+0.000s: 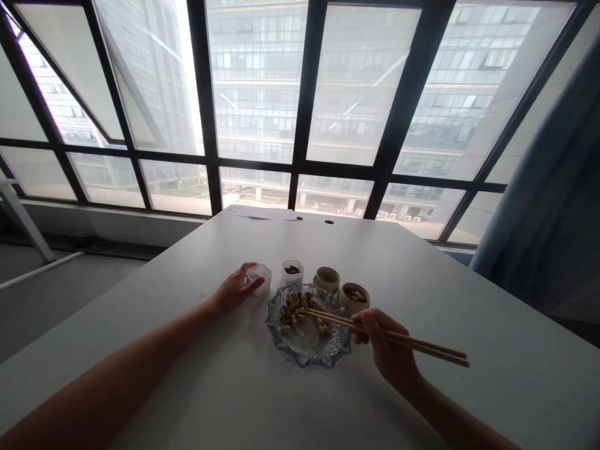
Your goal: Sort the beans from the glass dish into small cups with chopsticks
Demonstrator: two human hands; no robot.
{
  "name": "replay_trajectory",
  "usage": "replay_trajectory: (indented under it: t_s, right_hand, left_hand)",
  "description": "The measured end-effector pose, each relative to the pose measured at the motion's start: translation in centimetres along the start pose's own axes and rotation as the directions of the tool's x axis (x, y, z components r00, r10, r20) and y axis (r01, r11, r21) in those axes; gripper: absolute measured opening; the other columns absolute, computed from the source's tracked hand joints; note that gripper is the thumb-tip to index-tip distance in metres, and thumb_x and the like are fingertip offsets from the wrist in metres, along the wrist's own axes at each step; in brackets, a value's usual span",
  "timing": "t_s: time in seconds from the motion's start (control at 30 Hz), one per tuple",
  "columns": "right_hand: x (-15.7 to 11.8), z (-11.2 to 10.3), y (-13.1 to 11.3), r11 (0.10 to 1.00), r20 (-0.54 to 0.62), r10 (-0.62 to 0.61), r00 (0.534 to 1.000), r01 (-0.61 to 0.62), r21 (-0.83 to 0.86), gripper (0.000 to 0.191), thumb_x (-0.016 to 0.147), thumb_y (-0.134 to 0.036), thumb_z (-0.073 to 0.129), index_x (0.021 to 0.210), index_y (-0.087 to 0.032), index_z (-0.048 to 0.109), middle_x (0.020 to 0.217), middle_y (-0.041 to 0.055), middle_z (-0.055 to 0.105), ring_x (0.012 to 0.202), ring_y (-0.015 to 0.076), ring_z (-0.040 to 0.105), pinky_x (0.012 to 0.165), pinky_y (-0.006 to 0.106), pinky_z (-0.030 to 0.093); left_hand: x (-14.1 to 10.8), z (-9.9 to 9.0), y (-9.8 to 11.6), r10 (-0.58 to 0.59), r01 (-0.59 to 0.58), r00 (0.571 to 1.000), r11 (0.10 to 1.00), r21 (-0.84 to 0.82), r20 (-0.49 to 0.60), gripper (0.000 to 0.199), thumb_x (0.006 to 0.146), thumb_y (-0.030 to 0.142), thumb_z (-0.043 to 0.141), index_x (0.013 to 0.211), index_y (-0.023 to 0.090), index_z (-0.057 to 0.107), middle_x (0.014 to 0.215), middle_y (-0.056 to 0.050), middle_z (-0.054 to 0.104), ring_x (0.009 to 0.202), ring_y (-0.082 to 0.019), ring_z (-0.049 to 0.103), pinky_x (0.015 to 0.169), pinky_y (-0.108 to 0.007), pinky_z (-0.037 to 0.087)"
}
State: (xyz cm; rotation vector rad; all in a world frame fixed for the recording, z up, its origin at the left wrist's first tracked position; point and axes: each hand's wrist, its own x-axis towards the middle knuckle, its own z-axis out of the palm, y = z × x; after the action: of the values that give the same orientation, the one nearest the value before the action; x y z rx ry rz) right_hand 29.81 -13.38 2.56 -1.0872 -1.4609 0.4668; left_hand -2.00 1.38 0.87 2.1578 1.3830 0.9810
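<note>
My left hand [237,289] grips a small translucent plastic cup [263,280] from its left side, thumb in front and fingers behind. In my right hand [387,347] is a pair of wooden chopsticks [422,345], held along their middle. Their tips reach the pile of nuts [294,306], which look like pistachios, in the scalloped glass dish [304,358]. Whether the tips pinch a nut I cannot tell. Behind the dish stands a second translucent cup [292,276] with dark pieces in it. Beside it are a small ceramic cup [327,279] and another ceramic cup [353,297] holding pale brown pieces.
Everything stands on a long white table [197,381]. Papers [262,213] lie at its far end, near a dark round spot [329,222]. Beyond are tall windows with dark frames [300,125]. A blue curtain [529,187] hangs at the right.
</note>
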Motion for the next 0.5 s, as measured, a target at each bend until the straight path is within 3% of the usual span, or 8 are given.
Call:
replay_trajectory:
  t_s: [0.1,0.2,0.37,0.5]
  right_hand:
    - [-0.5,0.4,-0.3,0.973,0.095,-0.187,0.978,0.197,-0.117,0.032,0.091,-0.044,0.058,0.072,-0.020,0.066,0.068,0.0059,0.067,0.062,0.0193,0.063,0.057,0.030,0.052]
    - [-0.6,0.3,0.2,0.928,0.087,-0.331,0.940,0.341,-0.151,0.024,0.092,-0.041,0.057,0.084,-0.021,0.067,0.091,0.0100,0.069,0.088,0.0253,0.066,0.079,0.039,0.054]
    - [-0.4,-0.3,1.5,0.916,0.155,-0.367,0.917,0.386,-0.113,0.051,0.097,-0.060,0.034,0.122,-0.023,0.058,0.128,0.0147,0.059,0.123,0.0328,0.052,0.101,0.053,0.042]
    - [-0.3,-0.3,1.7,0.898,0.213,-0.391,0.895,0.422,-0.122,0.059,0.097,-0.063,0.027,0.133,-0.024,0.052,0.138,0.0143,0.054,0.130,0.0335,0.046,0.107,0.056,0.036]
  left_hand:
    - [0.0,0.0,0.1,0.002,-0.002,1.000,1.000,0.002,0.006,0.073,0.083,0.071,0.045,0.130,0.015,0.050,0.070,-0.002,0.061,0.069,-0.023,0.061,0.066,-0.033,0.046]
    - [0.0,-0.1,0.1,0.009,-0.009,1.000,1.000,0.019,0.007,0.073,0.084,0.071,0.043,0.130,0.014,0.048,0.071,-0.002,0.060,0.069,-0.022,0.061,0.066,-0.033,0.045]
    - [0.0,0.1,-0.1,0.008,-0.008,1.000,1.000,0.027,0.022,0.075,0.085,0.071,0.042,0.131,0.012,0.047,0.065,0.000,0.057,0.064,-0.022,0.059,0.065,-0.032,0.044]
    - [0.1,0.0,-0.3,0.021,-0.021,1.000,0.999,0.025,0.011,0.073,0.085,0.070,0.043,0.130,0.013,0.049,0.063,0.001,0.056,0.062,-0.021,0.058,0.064,-0.031,0.044]
